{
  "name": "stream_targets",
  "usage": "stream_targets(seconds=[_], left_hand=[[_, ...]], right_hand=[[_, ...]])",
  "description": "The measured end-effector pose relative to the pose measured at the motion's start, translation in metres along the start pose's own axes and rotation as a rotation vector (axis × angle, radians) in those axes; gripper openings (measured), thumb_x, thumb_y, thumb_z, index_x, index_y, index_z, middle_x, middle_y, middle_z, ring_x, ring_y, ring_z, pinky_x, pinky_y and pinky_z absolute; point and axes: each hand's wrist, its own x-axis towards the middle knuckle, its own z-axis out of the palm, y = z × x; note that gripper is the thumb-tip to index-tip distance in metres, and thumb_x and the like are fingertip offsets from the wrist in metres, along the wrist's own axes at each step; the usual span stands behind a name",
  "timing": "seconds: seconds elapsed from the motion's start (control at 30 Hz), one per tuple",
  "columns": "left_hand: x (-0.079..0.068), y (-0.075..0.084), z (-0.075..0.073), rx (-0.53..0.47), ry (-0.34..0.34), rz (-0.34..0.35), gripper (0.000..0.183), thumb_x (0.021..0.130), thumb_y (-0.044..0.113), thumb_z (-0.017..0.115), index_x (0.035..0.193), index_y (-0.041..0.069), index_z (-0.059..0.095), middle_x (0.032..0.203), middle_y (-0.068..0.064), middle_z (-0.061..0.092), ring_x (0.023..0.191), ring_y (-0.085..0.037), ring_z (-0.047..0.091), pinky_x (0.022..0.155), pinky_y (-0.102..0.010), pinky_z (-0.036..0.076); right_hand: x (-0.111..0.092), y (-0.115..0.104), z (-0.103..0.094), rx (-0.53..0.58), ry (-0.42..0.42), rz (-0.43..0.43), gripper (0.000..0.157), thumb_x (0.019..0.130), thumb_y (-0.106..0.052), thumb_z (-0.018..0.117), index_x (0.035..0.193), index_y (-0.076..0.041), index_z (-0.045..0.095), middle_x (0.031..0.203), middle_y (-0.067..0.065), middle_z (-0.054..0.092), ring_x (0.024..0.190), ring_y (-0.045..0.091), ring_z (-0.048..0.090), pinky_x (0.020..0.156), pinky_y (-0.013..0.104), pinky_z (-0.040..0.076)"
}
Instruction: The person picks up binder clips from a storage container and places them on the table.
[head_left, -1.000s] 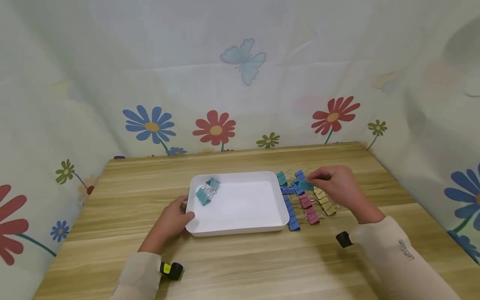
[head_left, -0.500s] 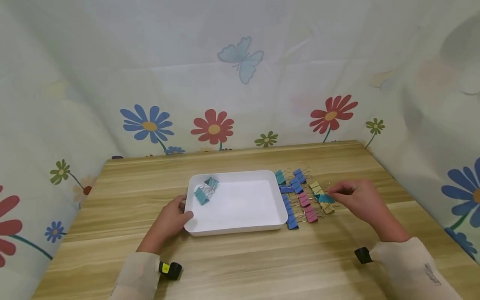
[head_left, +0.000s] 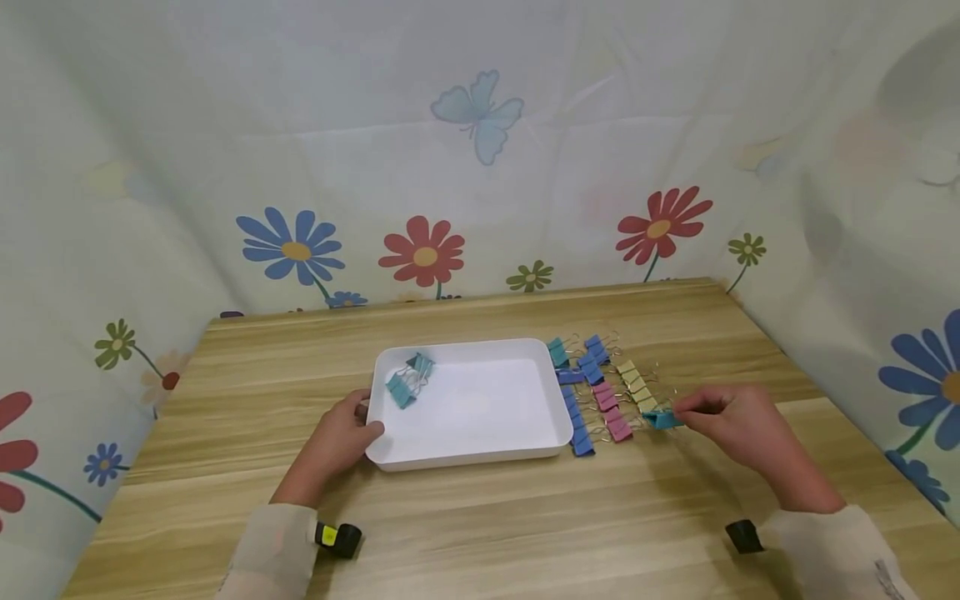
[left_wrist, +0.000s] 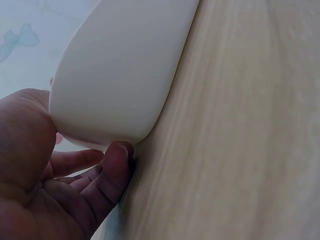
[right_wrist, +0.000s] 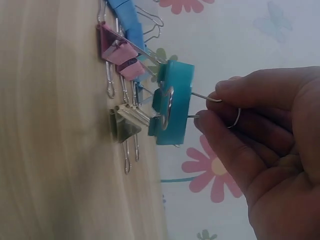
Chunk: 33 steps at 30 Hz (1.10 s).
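At the tray's left end my left hand (head_left: 335, 443) grips the white tray (head_left: 491, 417), thumb over the rim and fingers outside. The left wrist view shows the fingers bent against the tray's outer wall (left_wrist: 120, 75). My right hand (head_left: 742, 423) pinches a teal binder clip (right_wrist: 177, 102) by its wire handle, between thumb and finger. This clip is at the near end of a row of yellow binder clips (head_left: 634, 383); whether it touches them I cannot tell. Inside the tray, several teal binder clips (head_left: 402, 390) lie in the far left corner.
Pink binder clips (head_left: 612, 410) and blue binder clips (head_left: 577, 425) lie in rows between the tray and the yellow ones. Another teal binder clip (head_left: 557, 353) rests by the tray's far right corner. Everything stands on a wooden table (head_left: 480, 533) before a flowered curtain (head_left: 337, 150).
My right hand has moved right and nearer to me with the teal binder clip, from over the blue clips to the near end of the yellow row. My left hand still holds the tray.
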Motion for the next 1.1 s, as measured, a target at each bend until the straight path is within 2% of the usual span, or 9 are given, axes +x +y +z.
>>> stream_targets(seconds=[0.1, 0.3, 0.5, 0.7, 1.1], left_hand=[[0.000, -0.001, -0.001, 0.005, 0.001, 0.006, 0.062, 0.087, 0.020, 0.059, 0.143, 0.003, 0.039, 0.118, -0.019, 0.062, 0.098, -0.026, 0.060, 0.085, -0.041, 0.053], [0.000, -0.001, -0.001, 0.001, -0.005, 0.002, 0.062, 0.087, 0.020, 0.059, 0.143, 0.003, 0.039, 0.118, -0.019, 0.062, 0.097, -0.026, 0.060, 0.084, -0.040, 0.054], [0.000, 0.000, -0.002, 0.000, -0.006, 0.002, 0.062, 0.087, 0.020, 0.059, 0.143, 0.003, 0.039, 0.118, -0.019, 0.062, 0.098, -0.026, 0.060, 0.085, -0.041, 0.053], [0.000, 0.000, -0.002, -0.002, -0.006, 0.005, 0.062, 0.087, 0.020, 0.059, 0.143, 0.003, 0.039, 0.118, -0.019, 0.062, 0.099, -0.027, 0.060, 0.085, -0.041, 0.053], [-0.001, 0.001, -0.002, -0.008, -0.006, 0.002, 0.061, 0.087, 0.020, 0.059, 0.143, 0.004, 0.040, 0.116, -0.018, 0.062, 0.098, -0.026, 0.060, 0.085, -0.040, 0.053]], right_hand=[[-0.002, 0.002, 0.004, 0.006, -0.009, -0.016, 0.005, 0.083, -0.015, 0.073, 0.085, -0.015, 0.078, 0.090, 0.007, 0.075, 0.075, -0.002, 0.063, 0.061, 0.021, 0.050], [-0.003, 0.002, 0.013, -0.034, -0.059, -0.002, 0.007, 0.083, -0.014, 0.073, 0.086, -0.017, 0.078, 0.094, 0.006, 0.075, 0.085, 0.013, 0.066, 0.064, 0.022, 0.051], [-0.004, -0.001, 0.021, -0.074, -0.076, -0.042, 0.007, 0.082, -0.011, 0.073, 0.084, -0.015, 0.078, 0.091, 0.006, 0.075, 0.089, 0.022, 0.068, 0.065, 0.023, 0.051], [-0.005, -0.004, 0.027, -0.087, -0.091, -0.062, 0.005, 0.079, -0.009, 0.075, 0.083, -0.011, 0.078, 0.086, 0.008, 0.075, 0.081, 0.016, 0.066, 0.060, 0.020, 0.049], [-0.006, -0.006, 0.031, -0.163, -0.099, -0.101, 0.006, 0.079, -0.009, 0.074, 0.083, -0.012, 0.077, 0.085, 0.008, 0.075, 0.072, 0.010, 0.059, 0.056, 0.022, 0.044]])
